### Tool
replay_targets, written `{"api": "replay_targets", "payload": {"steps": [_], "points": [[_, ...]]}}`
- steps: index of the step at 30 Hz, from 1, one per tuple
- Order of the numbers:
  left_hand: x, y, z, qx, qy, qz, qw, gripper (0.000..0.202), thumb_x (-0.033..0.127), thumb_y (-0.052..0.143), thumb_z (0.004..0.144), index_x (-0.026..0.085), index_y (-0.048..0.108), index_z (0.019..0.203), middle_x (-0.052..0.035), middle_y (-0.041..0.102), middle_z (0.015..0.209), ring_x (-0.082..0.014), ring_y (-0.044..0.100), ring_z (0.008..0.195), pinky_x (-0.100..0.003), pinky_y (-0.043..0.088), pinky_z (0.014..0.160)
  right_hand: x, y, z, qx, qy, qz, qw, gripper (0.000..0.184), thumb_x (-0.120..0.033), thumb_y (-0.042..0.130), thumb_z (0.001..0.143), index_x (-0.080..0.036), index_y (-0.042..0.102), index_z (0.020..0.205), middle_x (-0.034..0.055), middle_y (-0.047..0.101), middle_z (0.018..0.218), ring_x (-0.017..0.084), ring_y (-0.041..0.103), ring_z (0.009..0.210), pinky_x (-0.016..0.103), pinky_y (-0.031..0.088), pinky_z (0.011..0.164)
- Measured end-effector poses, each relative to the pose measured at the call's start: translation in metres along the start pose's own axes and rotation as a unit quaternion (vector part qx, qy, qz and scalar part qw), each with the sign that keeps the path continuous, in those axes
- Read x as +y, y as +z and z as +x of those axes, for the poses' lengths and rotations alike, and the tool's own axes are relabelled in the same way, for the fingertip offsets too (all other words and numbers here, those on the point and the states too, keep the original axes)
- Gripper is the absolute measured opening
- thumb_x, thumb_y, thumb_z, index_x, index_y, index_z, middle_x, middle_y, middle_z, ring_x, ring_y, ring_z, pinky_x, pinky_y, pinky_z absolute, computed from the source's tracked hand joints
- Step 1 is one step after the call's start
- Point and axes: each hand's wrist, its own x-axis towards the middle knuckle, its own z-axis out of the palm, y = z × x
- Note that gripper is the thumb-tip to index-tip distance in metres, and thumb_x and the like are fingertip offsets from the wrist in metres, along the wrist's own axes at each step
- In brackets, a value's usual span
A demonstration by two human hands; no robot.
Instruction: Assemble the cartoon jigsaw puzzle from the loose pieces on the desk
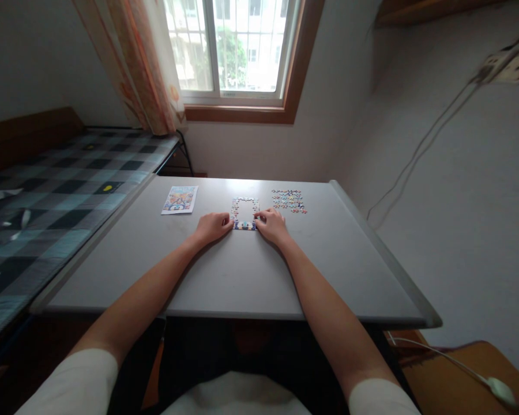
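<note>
A partly assembled jigsaw puzzle (pixel 245 225) lies flat on the grey table; its border is joined into an upright rectangle around a bare centre. The bottom strip is the fullest, with dark blue and pale pieces. My left hand (pixel 214 226) rests at its lower left edge, fingers curled in and tips against the border. On the opposite side my right hand (pixel 273 225) bends its thumb and fingers onto the lower right edge. Any single piece between the fingertips is too small to make out. Loose jigsaw pieces (pixel 289 199) lie in rows beyond my right hand.
A printed picture card (pixel 180 200) lies on the table (pixel 237 276) at the left. A bed with a checked cover (pixel 112 167) adjoins the table's left side. The window (pixel 237 52) is behind, and a cable (pixel 409 164) hangs along the right wall.
</note>
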Motion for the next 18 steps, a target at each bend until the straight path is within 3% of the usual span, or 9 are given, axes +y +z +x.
{"api": "replay_targets", "payload": {"steps": [18], "points": [[0.0004, -0.0007, -0.0005, 0.004, 0.003, 0.003, 1.0, 0.034, 0.047, 0.045, 0.086, 0.022, 0.065, 0.076, -0.0048, 0.069, 0.075, -0.0186, 0.059, 0.068, -0.026, 0.029, 0.055, -0.0011, -0.0007, -0.0005, 0.001, 0.0, -0.004, 1.0, 0.027, -0.031, 0.055, 0.084, -0.028, 0.071, 0.105, 0.0063, 0.06, 0.106, 0.023, 0.051, 0.102, 0.036, 0.036, 0.089]]}}
